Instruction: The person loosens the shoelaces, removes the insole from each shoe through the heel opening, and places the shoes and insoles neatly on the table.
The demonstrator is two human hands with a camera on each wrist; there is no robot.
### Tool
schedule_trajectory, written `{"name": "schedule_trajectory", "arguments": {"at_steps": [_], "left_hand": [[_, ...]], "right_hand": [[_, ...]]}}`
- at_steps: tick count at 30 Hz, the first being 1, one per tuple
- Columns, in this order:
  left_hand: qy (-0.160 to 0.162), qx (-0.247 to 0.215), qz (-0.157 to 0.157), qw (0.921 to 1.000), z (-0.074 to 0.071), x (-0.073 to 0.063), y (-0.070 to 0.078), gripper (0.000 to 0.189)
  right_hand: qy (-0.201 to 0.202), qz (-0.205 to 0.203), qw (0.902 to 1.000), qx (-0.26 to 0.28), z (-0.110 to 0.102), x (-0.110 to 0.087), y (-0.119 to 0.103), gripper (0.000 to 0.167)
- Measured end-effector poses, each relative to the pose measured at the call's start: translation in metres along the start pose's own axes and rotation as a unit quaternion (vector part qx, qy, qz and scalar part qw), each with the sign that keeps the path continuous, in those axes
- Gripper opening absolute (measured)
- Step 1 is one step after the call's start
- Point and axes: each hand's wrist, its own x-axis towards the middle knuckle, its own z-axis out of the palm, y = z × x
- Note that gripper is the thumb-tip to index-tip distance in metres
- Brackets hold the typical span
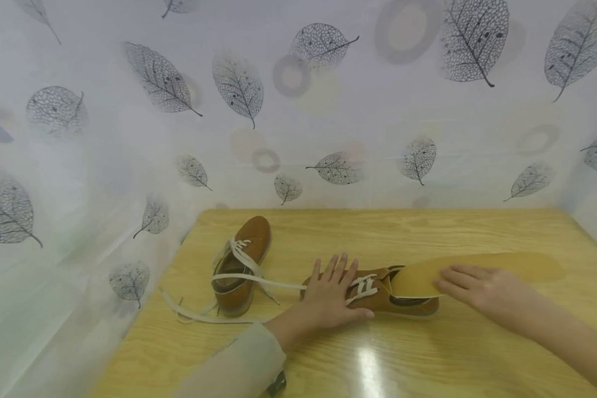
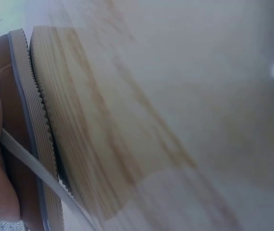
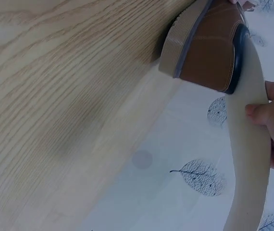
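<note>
Probably the insole [image 1: 522, 264], lower right, is being slid in or out of the shoe [image 1: 378, 304], right hand [image 1: 482, 284] pinching it, left hand [image 1: 328, 298] spread atop the shoe; further sliding needs bracing.

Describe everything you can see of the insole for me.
The insole is a long, thin, slightly curved sheet, tan above and paler underneath, smooth-looking, with a rounded outer end; its exact material can't be told. One end sits inside the opening of the brown shoe on the right, the rest jutting out behind it. The right hand pinches it, the thumb against the pale underside.
</note>
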Motion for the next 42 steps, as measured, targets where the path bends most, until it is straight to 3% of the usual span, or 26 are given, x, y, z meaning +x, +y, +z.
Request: {"name": "schedule_trajectory", "arguments": {"at_steps": [7,19,27,36,42], "left_hand": [[-0.003,-0.005,0.0,1.0,0.0,0.0,-0.001,0.105],[0.0,-0.01,0.002,1.0,0.002,0.0,0.0,0.105],[0.007,-0.011,0.005,0.9999,0.003,0.0,-0.001,0.104],[0.009,-0.007,0.008,0.9999,0.001,0.0,0.0,0.104],[0.004,-0.003,0.004,1.0,0.0,0.0,0.0,0.104]], "right_hand": [[0.049,0.013,0.9986,0.016,-0.007,-0.02,0.013,0.055],[0.013,0.058,0.9972,0.045,-0.026,-0.058,0.022,0.067],[-0.008,0.068,0.9975,0.021,-0.03,-0.081,0.027,0.059],[-0.032,0.08,0.9962,0.012,-0.02,-0.113,0.021,0.066],[-0.013,0.08,0.9967,0.012,-0.007,-0.129,0.02,0.059]]}}
